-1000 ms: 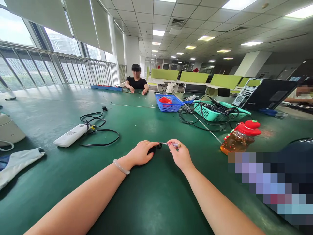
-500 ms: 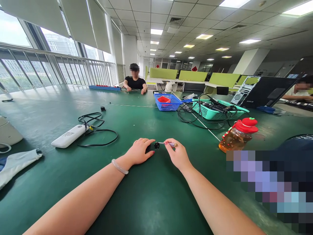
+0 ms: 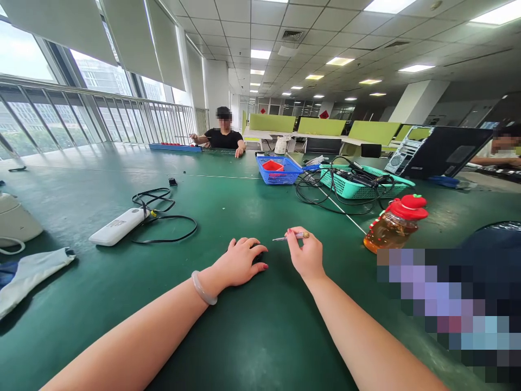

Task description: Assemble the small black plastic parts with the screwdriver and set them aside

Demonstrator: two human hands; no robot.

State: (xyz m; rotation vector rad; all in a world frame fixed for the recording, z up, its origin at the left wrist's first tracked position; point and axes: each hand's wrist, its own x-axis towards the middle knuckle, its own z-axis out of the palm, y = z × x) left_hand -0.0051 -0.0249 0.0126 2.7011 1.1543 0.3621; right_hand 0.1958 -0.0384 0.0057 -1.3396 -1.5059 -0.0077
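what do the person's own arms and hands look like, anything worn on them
Both forearms are bare, with no sleeves in view. The left hand has a smooth, pale bangle round its wrist; the right hand shows nothing at the wrist. Neither hand is gloved, and red nails show on the fingers.

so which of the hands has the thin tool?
The right hand, gripping the tool by its handle; the left hand, on the bracelet side, is palm-down.

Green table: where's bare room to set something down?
Bare: between the left forearm and right forearm; also between the left forearm and white device. Crowded: right, where the blue basket, green basket and cables bunch near the bottle. The tool in the right hand juts toward the left hand.
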